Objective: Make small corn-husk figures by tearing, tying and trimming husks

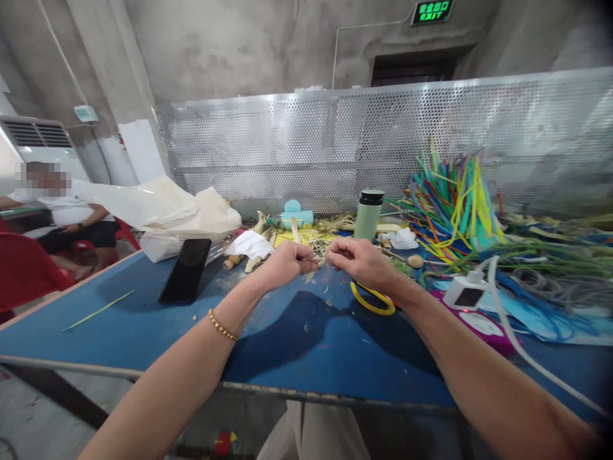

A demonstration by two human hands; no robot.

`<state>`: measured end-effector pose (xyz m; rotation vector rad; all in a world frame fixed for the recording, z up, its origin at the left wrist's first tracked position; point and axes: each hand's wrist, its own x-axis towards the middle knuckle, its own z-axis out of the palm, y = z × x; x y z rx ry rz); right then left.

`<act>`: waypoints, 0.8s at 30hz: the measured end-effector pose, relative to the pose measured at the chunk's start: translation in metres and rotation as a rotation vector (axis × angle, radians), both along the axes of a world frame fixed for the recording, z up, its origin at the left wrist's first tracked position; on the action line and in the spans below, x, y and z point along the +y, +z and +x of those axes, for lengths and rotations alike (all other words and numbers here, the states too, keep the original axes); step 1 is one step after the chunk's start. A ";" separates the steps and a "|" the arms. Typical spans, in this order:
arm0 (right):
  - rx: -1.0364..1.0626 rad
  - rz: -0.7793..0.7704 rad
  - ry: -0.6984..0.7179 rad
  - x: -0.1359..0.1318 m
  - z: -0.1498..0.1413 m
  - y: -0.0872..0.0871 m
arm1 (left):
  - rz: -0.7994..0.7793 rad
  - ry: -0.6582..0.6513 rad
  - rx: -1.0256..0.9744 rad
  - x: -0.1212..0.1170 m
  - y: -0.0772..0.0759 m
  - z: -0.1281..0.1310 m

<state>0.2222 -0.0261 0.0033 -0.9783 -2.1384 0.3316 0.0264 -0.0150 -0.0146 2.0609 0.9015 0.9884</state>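
My left hand [288, 263] is closed, its thumb and fingers pinched together above the blue table. Facing it, a small gap away, my right hand [357, 260] pinches as well. What lies between the fingertips is too small to make out; pale dry plant scraps [316, 248] are just behind them. Below my right hand rest the yellow handles of a pair of scissors [372, 300], partly hidden by the wrist. A green tumbler [368, 216] with a black rim stands behind that hand. Crumpled white tissue [249, 244] lies left of my left hand.
A black phone [186, 271] and a thin green strip [98, 310] lie to the left. Coloured strips [460, 211] heap at the right, near a white charger [465, 291] with its cable. A perforated metal panel [287, 147] closes the back. A person [71, 214] sits at far left.
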 end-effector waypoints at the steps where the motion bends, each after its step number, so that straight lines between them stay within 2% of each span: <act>1: -0.012 -0.001 0.001 0.000 0.000 0.000 | -0.013 -0.009 0.013 -0.001 0.000 0.000; 4: 0.070 -0.067 0.001 -0.001 -0.001 0.000 | -0.093 -0.037 -0.063 -0.004 0.001 0.002; 8: 0.298 -0.175 -0.016 -0.001 -0.004 -0.002 | -0.228 -0.050 -0.312 -0.004 0.001 0.006; 12: 0.290 -0.280 0.040 0.000 -0.007 -0.007 | -0.256 0.022 -0.452 -0.002 -0.002 0.010; 17: 0.256 -0.219 0.030 0.002 -0.010 -0.012 | -0.199 0.099 -0.424 -0.003 -0.004 0.014; 20: 0.215 -0.181 0.015 0.004 -0.010 -0.013 | -0.197 0.082 -0.380 -0.005 -0.001 0.014; 24: 0.218 -0.213 0.045 0.006 -0.009 -0.013 | -0.200 0.042 -0.358 -0.006 0.003 0.011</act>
